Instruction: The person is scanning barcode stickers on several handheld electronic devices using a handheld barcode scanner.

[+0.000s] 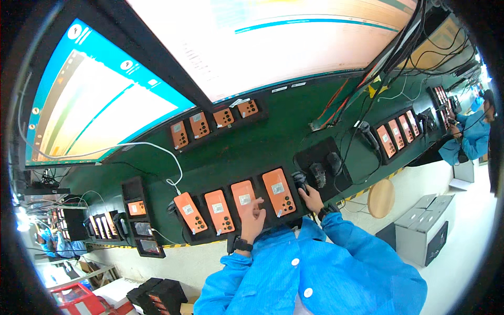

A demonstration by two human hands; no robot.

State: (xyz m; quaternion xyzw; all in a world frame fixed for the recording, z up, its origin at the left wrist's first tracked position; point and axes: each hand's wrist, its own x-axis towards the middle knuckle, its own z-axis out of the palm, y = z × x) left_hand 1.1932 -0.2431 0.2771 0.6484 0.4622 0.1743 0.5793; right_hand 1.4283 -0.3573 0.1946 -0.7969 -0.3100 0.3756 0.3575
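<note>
Several orange phones lie face down in a black tray at the bench's near edge. My left hand [252, 218] rests its fingers on the third orange phone [244, 197], between a phone on its left [218, 211] and a larger one on its right [278, 191]. My right hand [312, 199] grips a black handheld scanner [300, 181] just right of that tray. The leftmost phone [190, 212] has a white cable [157, 148] plugged into it. Both wrists wear dark watches, and my sleeves are blue.
Two large lit monitors [94, 100] stand over the dark green bench [262, 131]. A back tray holds more orange phones [212, 122]. Black holders [139, 215] sit left, a phone rack [397, 134] right. A round wooden stool [381, 198], cardboard boxes [422, 233] and a blue-clad person [472, 136] stand nearby.
</note>
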